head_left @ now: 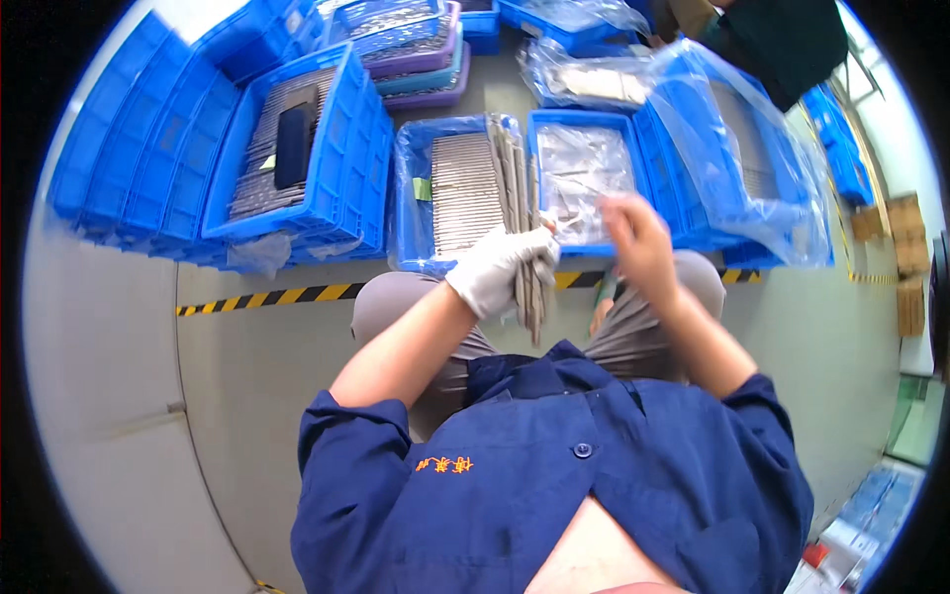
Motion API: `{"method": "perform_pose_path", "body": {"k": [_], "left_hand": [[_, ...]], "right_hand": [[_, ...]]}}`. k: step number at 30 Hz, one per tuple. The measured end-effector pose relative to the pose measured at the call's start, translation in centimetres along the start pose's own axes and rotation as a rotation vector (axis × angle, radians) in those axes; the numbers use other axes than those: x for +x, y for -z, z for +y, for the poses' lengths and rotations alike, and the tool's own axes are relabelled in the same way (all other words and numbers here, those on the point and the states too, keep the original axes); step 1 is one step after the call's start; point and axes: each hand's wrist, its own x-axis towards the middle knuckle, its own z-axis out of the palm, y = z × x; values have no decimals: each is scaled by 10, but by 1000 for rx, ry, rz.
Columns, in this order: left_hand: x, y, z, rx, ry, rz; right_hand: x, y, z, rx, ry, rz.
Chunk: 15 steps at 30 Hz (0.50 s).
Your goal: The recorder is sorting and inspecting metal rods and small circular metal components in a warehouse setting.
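In a white glove, my left hand (503,269) is wrapped round several long, thin grey metal strips (513,183) that stand up from it and slant slightly. Their lower ends come out beneath the glove. Behind them, a plastic-lined blue crate (414,238) holds a tight row of similar-looking thin metal pieces (461,193) and a green slip (423,189). My bare right hand (638,243) is raised to the right of the strips, apart from them. Motion smears its fingers. Beyond it sits another blue crate (641,163) with clear plastic over grey contents.
Stacked blue crates (366,148) rise at left, a dark phone-like object (293,147) on the top one's contents. At right, more blue crates (683,183) carry loose clear plastic (727,129). A striped floor tape (287,297) runs before my knees. Another person (782,45) is at the upper right.
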Motion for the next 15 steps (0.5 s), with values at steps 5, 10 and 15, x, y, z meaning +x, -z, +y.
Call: {"method": "perform_pose_path", "body": {"k": [5,10,15], "left_hand": [[-24,-34,-58,186,129,-269],[-33,-38,-68,213,201,-315],[-45,-35,-68,151,219,-303]], "right_hand": [[94,16,-26,496,-213,-562],[85,-4,-46,359,-284,-1167],[57,-16,-55,419,-386,-1417]]}}
